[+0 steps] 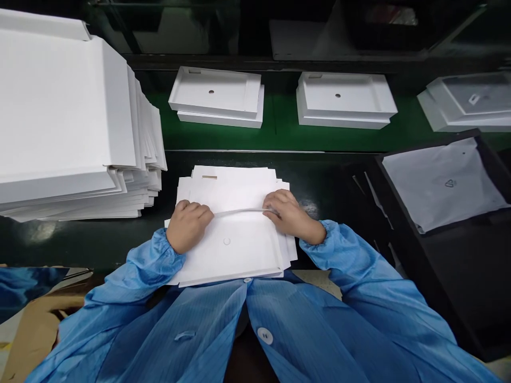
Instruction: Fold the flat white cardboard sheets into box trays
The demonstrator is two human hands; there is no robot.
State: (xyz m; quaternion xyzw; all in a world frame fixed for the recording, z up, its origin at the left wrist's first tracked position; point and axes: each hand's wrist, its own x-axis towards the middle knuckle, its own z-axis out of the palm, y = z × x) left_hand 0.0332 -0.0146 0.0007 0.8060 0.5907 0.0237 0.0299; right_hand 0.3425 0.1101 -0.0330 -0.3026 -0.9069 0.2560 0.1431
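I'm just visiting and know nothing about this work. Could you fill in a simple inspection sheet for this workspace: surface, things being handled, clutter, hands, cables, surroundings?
Surface: dark worktop, with a green strip beyond it.
Things being handled: white card pieces, layered with uneven edges; a thin pale edge runs between the hands.
Clutter: tall stack of white card on the left; black tray on the right, with a translucent bag on it.
Hands: left hand and right hand bare, fingers curled at opposite ends of that edge; how firmly they grip cannot be told.
Cables: nothing seen.
Surroundings: white boxes in three groups on the green strip; brown cardboard at lower left.
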